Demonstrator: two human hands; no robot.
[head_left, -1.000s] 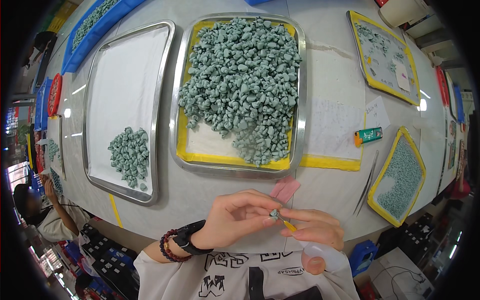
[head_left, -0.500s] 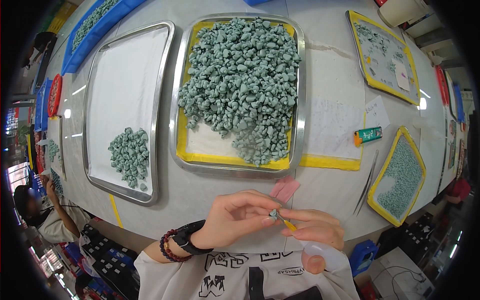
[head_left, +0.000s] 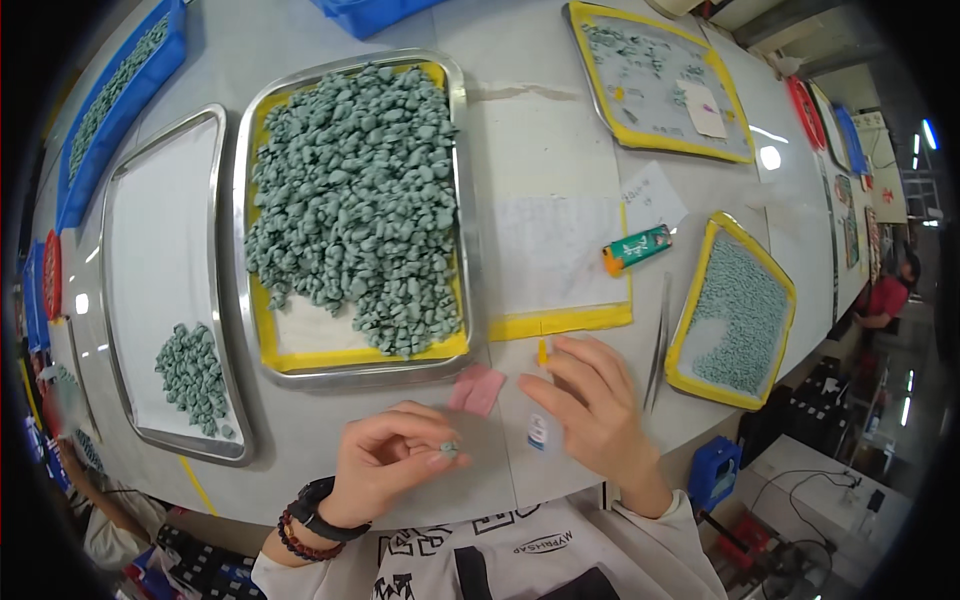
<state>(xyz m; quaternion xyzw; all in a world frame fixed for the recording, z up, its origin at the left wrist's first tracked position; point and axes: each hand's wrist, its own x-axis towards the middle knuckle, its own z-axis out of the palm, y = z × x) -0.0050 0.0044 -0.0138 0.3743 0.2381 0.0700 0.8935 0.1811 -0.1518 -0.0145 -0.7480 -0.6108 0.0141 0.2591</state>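
Observation:
Near the front of the table, my left hand (head_left: 395, 460) pinches a small grey-green piece (head_left: 449, 449) between thumb and fingertips. To its right, my right hand (head_left: 605, 415) holds a small translucent squeeze bottle (head_left: 537, 432) with a coloured label. Its yellow needle tip (head_left: 542, 352) points away from me, and the fingers hide part of the bottle. A pink scrap of cloth or paper (head_left: 477, 390) lies between the hands. Beyond the left hand, a metal tray (head_left: 365, 372) lined in yellow and white holds a large heap of similar grey-green pieces.
Another metal tray (head_left: 160, 250) at left holds a small pile of these pieces. At right lie tweezers (head_left: 658, 345), a green lighter (head_left: 640, 248) and a yellow-edged tray (head_left: 680, 375) of tiny pieces. A second yellow-edged tray (head_left: 690, 148) and a blue bin (head_left: 72, 200) stand farther off.
My hands have come apart. The right hand has drawn the needle tip off the piece and swung the bottle round; the left still pinches the piece. The whole view has shifted.

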